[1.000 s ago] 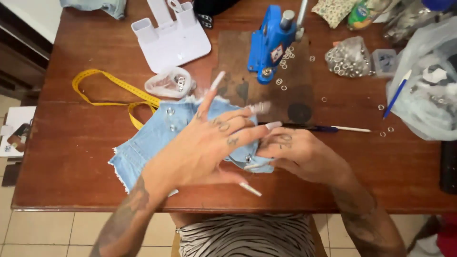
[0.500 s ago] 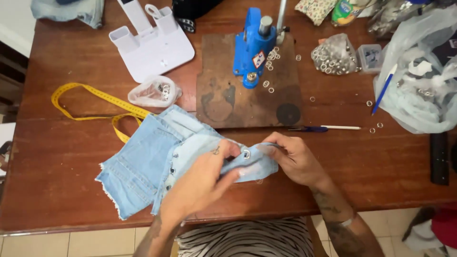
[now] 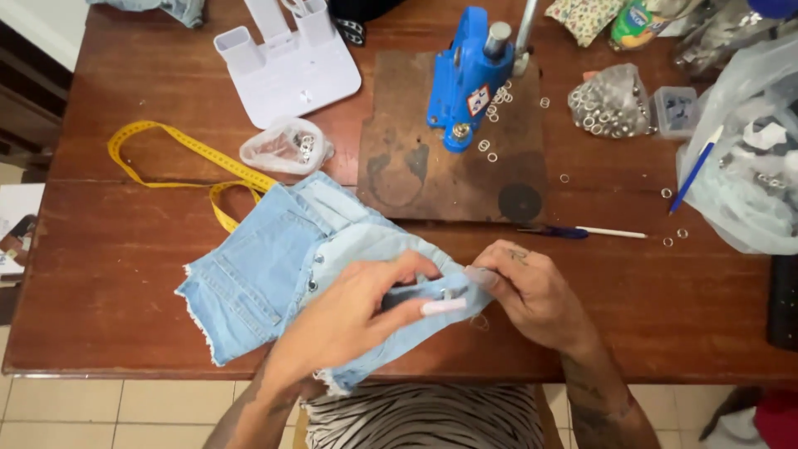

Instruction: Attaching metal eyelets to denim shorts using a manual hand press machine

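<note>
Light-blue denim shorts [image 3: 266, 266] with frayed hems lie on the wooden table [image 3: 100, 249] near its front edge. My left hand [image 3: 353, 320] pinches a folded edge of the denim from the left, long pale nails showing. My right hand [image 3: 532, 291] grips the same edge from the right. Both hands hold the fabric slightly off the table, just in front of my striped top. Small metal studs show along the denim between the hands.
A blue hand press [image 3: 465, 79] stands on a dark board [image 3: 453, 162] with loose metal rings. A yellow tape measure [image 3: 179, 154], a clear bag of rings [image 3: 287, 145], a white stand [image 3: 287, 62], a pen [image 3: 582, 233] and plastic bags [image 3: 748, 158] lie around.
My left hand, spread open above the shorts a second ago, has come down and closed on the denim edge. The shorts have been unfolded and lie flatter toward the left.
</note>
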